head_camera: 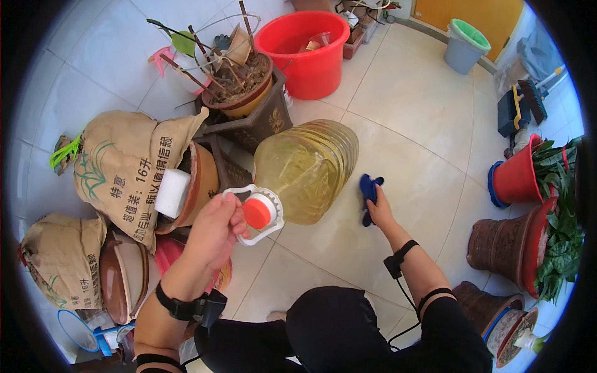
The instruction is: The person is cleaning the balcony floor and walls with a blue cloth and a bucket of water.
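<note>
My left hand [212, 233] grips the white plastic carry handle [275, 228] at the neck of a large clear plastic jug [303, 172]. Yellowish liquid shows through its ribbed wall, and a red screw cap [256, 213] closes it. The jug tilts with its neck towards me; whether its base touches the floor I cannot tell. In my right hand [382, 210], to the right of the jug, is a crumpled dark blue cloth [369, 186]. Part of the cloth is hidden by the fingers.
Left stand a sack-covered pot [126, 168] with a white foam block [172, 193], and a planter [252, 112] with cut stems. Beyond are a red tub [303, 56] and a grey bin [461, 51]. Potted plants [499, 252] line the right. Pale floor tiles [410, 107] lie between.
</note>
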